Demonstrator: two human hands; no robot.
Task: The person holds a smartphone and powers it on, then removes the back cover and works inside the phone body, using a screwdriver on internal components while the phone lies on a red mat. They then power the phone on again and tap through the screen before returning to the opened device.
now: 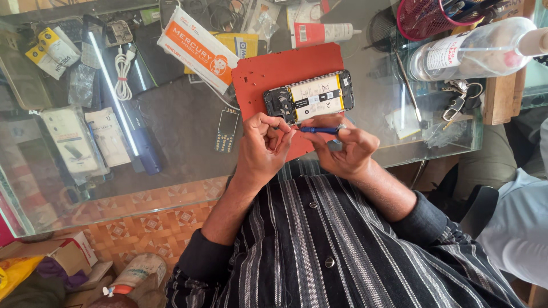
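With the opened black phone with its yellow-edged battery (309,97) lying on the red rubber mat (268,74), your right hand (347,149) grips the blue-handled screwdriver (319,130) just below it, your left hand's (264,149) fingers pinched at the tip, apparently seating a screw or bit; next, steady alignment.

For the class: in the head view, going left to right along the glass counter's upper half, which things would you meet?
White coiled cable → orange-and-white box → red mat → opened phone → clear bottle.
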